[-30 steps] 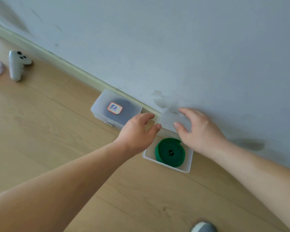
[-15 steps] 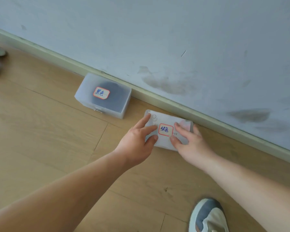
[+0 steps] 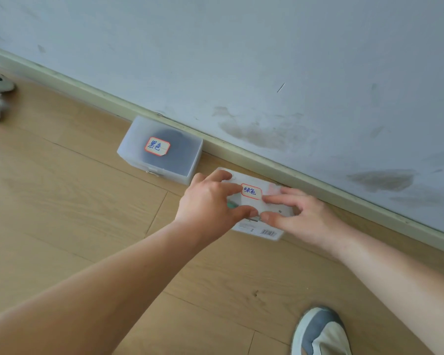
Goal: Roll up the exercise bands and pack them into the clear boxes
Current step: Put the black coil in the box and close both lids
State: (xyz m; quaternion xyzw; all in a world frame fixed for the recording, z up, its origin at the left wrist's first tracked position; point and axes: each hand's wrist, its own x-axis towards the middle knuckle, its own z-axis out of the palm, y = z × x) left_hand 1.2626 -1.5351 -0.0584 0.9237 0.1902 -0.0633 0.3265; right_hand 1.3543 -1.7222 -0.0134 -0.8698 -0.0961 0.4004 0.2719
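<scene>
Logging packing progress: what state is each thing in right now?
green-label box, lid down, held from both sides.
black-label box, closed, dark contents inside, untouched.
left hand, pinching the green-label box's front edge.
right hand, pinching the same box.

You can read two labels. On the frosted clear plastic box with dark contents [image 3: 139,155], the red-bordered sticker [image 3: 157,146] on its lid has 黑色 handwritten in blue. On the second clear plastic box [image 3: 249,228], the matching lid sticker [image 3: 251,191] reads 绿色. The barcode strip [image 3: 268,233] on its front wall has print too small to read.
</scene>
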